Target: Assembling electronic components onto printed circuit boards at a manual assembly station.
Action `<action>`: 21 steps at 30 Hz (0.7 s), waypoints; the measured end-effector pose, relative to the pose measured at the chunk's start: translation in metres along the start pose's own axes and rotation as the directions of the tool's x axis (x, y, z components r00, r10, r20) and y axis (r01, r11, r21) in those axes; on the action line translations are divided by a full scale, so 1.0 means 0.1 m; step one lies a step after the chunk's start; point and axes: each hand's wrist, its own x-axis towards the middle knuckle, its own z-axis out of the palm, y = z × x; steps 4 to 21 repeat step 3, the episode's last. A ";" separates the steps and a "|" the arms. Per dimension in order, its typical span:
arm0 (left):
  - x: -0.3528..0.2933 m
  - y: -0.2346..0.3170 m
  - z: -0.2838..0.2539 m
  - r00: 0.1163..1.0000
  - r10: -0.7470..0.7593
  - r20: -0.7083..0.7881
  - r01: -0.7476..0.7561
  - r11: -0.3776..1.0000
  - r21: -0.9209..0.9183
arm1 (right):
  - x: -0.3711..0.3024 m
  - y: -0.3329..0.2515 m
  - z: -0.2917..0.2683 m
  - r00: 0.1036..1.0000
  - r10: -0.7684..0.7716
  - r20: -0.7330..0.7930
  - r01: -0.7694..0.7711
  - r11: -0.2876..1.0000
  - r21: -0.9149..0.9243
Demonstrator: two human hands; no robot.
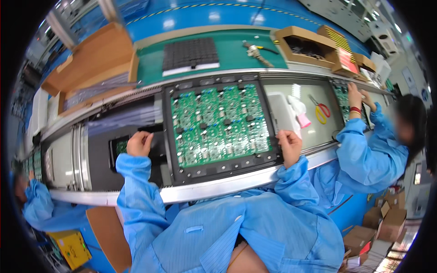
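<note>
A panel of green circuit boards (221, 123) lies in a square black frame (218, 170) on the conveyor in front of me. To the left of the frame, my left hand (140, 144) is closed, with thumb and fingertips together; whatever may be between them is too small to make out. My right hand (290, 146) is closed in a pinch at the frame's right edge. Its fingertips come up against that edge, and I cannot tell if they grip it. A smaller dark holder with a green board (120, 146) sits left of my left hand, partly hidden by it.
Beyond the conveyor, a green bench holds a black foam tray (190, 53), pliers (258, 51) and open cardboard boxes (306, 48). Scissors (322, 111) and a white tray (283, 111) lie right of the frame. A co-worker's hands (356, 98) work at the right; another person sits far left.
</note>
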 end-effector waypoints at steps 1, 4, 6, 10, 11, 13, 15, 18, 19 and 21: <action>0.01 -0.03 0.01 1.000 0.001 0.014 -0.002 1.000 0.021 | 0.00 0.00 0.01 1.000 0.009 -0.014 -0.008 1.000 0.020; 0.15 -0.03 0.11 0.999 0.035 0.029 -0.036 0.999 0.020 | 0.02 0.05 0.01 1.000 0.025 -0.013 -0.024 0.998 0.054; 0.15 -0.03 0.11 0.999 0.035 0.029 -0.036 0.999 0.020 | 0.02 0.05 0.01 1.000 0.025 -0.013 -0.024 0.998 0.054; 0.15 -0.03 0.11 0.999 0.035 0.029 -0.036 0.999 0.020 | 0.02 0.05 0.01 1.000 0.025 -0.013 -0.024 0.998 0.054; 0.15 -0.03 0.11 0.999 0.035 0.029 -0.036 0.999 0.020 | 0.02 0.05 0.01 1.000 0.025 -0.013 -0.024 0.998 0.054; 0.15 -0.03 0.11 0.999 0.035 0.029 -0.036 0.999 0.020 | 0.02 0.05 0.01 1.000 0.025 -0.013 -0.024 0.998 0.054; 0.15 -0.03 0.11 0.999 0.035 0.029 -0.036 0.999 0.020 | 0.02 0.05 0.01 1.000 0.025 -0.013 -0.024 0.998 0.054; 0.15 -0.03 0.11 0.999 0.035 0.029 -0.036 0.999 0.020 | 0.02 0.05 0.01 1.000 0.025 -0.013 -0.024 0.998 0.054; 0.15 -0.03 0.11 0.999 0.035 0.029 -0.036 0.999 0.020 | 0.02 0.05 0.01 1.000 0.025 -0.013 -0.024 0.998 0.054; 0.15 -0.03 0.11 0.999 0.035 0.029 -0.036 0.999 0.020 | 0.02 0.05 0.01 1.000 0.025 -0.013 -0.024 0.998 0.054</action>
